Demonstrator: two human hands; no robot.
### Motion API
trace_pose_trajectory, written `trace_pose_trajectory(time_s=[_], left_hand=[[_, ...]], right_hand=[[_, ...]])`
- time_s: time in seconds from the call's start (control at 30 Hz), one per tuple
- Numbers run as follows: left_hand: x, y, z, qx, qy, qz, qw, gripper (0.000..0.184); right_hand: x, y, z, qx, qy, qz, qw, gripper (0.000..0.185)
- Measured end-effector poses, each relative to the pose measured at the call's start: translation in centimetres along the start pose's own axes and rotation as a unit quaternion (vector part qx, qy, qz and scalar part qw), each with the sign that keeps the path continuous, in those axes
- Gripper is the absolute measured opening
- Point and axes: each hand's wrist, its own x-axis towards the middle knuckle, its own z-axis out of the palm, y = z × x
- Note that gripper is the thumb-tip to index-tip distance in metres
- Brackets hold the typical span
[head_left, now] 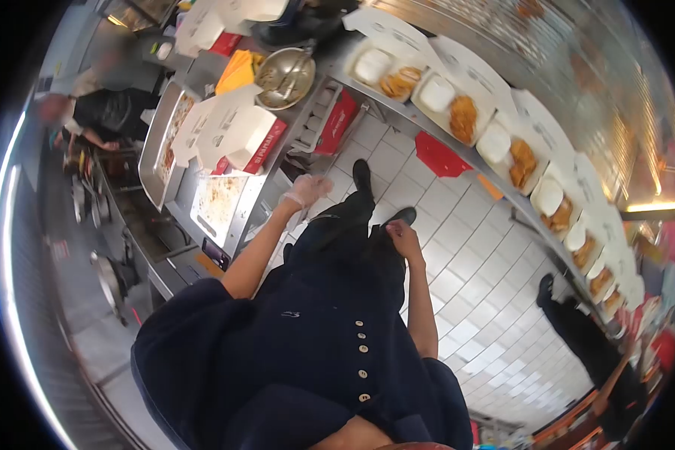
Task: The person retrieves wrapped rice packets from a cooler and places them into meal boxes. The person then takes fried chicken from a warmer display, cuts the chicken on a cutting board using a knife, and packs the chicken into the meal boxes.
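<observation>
My left hand (309, 192), in a clear plastic glove, hangs beside the counter's edge with its fingers extended and nothing visible in it. The nearest things are a white board (219, 201) covered in crumbs and an open white-and-red cardboard box (236, 135). My bare right hand (406, 241) hangs by my right thigh, its fingers loosely bent and partly apart, with no object seen in it. Along the steel counter to the right stand several open meal boxes (495, 142), each with a white wrapped portion and fried chicken (463, 118).
A metal tray (156, 150) with crumbs and a steel bowl (301, 71) holding a utensil sit on the left counter. A phone (216, 253) lies near its corner. One person (112, 112) stands at left, another (589, 345) at right. White tiles (465, 277) cover the floor.
</observation>
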Motion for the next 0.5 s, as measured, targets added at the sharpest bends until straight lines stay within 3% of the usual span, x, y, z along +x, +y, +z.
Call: trace_pose_trajectory(time_s=[0.07, 0.13, 0.17, 0.2, 0.23, 0.3, 0.37, 0.4, 0.5], left_hand=[[4.2, -2.7, 2.4, 0.028, 0.005, 0.000, 1.000, 0.039], [10.9, -8.7, 5.6, 0.046, 0.022, 0.001, 0.999, 0.038], [14.9, -12.7, 7.2, 0.222, 0.029, 0.091, 0.970, 0.036], [18.6, -15.3, 7.6, 0.387, 0.037, 0.178, 0.904, 0.035], [21.5, -16.8, 7.2, 0.386, 0.042, 0.181, 0.904, 0.035], [26.3, -19.6, 7.8, 0.261, 0.137, 0.110, 0.949, 0.038], [30.1, -12.5, 4.0, 0.337, 0.032, -0.096, 0.936, 0.043], [32.3, -11.7, 3.1, 0.342, 0.014, -0.150, 0.927, 0.043], [39.7, -13.7, 1.9, 0.295, 0.054, -0.158, 0.941, 0.043]], right_hand=[[0.1, 3.6, 1.3, 0.041, 0.107, 0.007, 0.993, 0.032], [0.6, 7.8, 4.2, 0.066, 0.153, 0.023, 0.986, 0.032], [0.9, 9.7, 5.7, 0.079, 0.193, 0.032, 0.978, 0.032], [0.8, 11.1, 7.1, 0.069, 0.208, 0.047, 0.975, 0.029], [0.8, 12.3, 8.3, 0.054, 0.222, 0.060, 0.972, 0.027], [-0.1, 12.0, 8.7, -0.049, 0.200, 0.092, 0.974, 0.021], [0.3, 11.7, 9.0, 0.002, 0.259, 0.078, 0.963, 0.019], [0.4, 12.1, 9.3, -0.005, 0.264, 0.092, 0.960, 0.019], [0.9, 11.4, 9.2, -0.015, 0.288, 0.112, 0.951, 0.020]])
